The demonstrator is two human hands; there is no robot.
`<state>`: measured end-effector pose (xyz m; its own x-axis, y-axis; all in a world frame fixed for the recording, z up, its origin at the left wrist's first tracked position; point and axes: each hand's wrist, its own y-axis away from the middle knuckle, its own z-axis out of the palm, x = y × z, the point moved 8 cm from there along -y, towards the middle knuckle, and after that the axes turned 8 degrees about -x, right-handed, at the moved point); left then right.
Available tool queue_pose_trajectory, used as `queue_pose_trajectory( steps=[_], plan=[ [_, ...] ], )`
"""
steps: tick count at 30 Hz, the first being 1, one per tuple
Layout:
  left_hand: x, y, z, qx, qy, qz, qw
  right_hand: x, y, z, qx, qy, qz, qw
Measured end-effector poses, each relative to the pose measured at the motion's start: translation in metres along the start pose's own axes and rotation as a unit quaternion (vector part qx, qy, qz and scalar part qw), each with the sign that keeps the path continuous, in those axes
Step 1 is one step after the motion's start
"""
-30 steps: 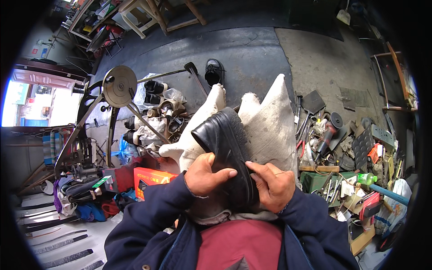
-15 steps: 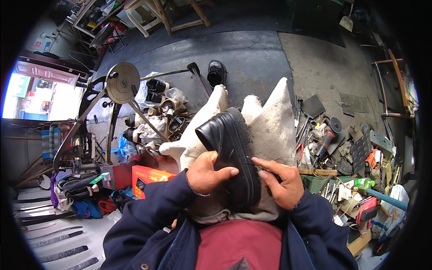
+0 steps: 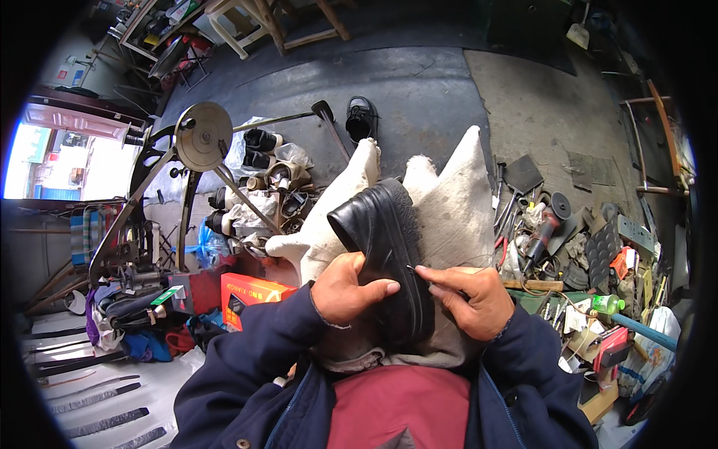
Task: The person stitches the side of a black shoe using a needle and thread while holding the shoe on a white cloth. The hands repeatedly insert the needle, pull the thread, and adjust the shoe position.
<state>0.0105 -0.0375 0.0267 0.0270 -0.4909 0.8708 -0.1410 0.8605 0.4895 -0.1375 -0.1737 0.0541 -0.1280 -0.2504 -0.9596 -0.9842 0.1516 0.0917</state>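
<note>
A black leather shoe (image 3: 381, 236) lies slanted on a cream canvas cloth (image 3: 449, 209) over my lap, its sole edge facing right. My left hand (image 3: 344, 292) grips the shoe's left side, thumb lying across it. My right hand (image 3: 471, 299) is at the sole edge, finger and thumb pinching a small thin item, perhaps a needle or thread, too small to name surely.
A metal patching machine (image 3: 202, 138) stands left beside piled shoes (image 3: 258, 157) and an orange box (image 3: 250, 299). Another black shoe (image 3: 361, 116) is on the floor ahead. An angle grinder (image 3: 542, 232) and jumbled tools lie right. Wooden stools (image 3: 329, 22) stand at the back.
My right hand has shifted rightward, slightly away from the shoe's edge, with finger and thumb drawn back from where they pressed it. My left hand keeps its grip on the shoe.
</note>
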Motion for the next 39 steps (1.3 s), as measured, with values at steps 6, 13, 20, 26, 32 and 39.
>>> queue_pose_trajectory(
  steps=[6, 13, 20, 26, 32, 39],
  plan=[
    [-0.001, -0.001, -0.003, 0.011, -0.051, -0.043, 0.998, 0.024, 0.008, -0.004, 0.109, -0.124, 0.135, 0.977],
    [0.018, 0.003, 0.002, -0.024, -0.004, -0.042, 0.999, 0.012, 0.004, -0.021, 0.092, 0.113, 0.057, 0.988],
    [0.012, 0.002, 0.002, -0.039, 0.062, -0.053, 0.996, -0.004, 0.028, -0.07, 0.266, 0.191, 0.017, 0.945],
    [0.011, 0.003, 0.001, -0.047, 0.03, -0.084, 0.995, -0.008, 0.042, 0.004, 0.032, 0.001, 0.027, 0.999],
    [0.011, 0.003, 0.007, -0.01, 0.103, -0.042, 0.994, -0.006, 0.034, 0.01, 0.026, 0.017, 0.013, 0.999],
    [-0.01, 0.002, -0.011, 0.038, -0.071, -0.045, 0.996, -0.009, 0.031, 0.008, -0.02, 0.058, 0.023, 0.998]
  ],
)
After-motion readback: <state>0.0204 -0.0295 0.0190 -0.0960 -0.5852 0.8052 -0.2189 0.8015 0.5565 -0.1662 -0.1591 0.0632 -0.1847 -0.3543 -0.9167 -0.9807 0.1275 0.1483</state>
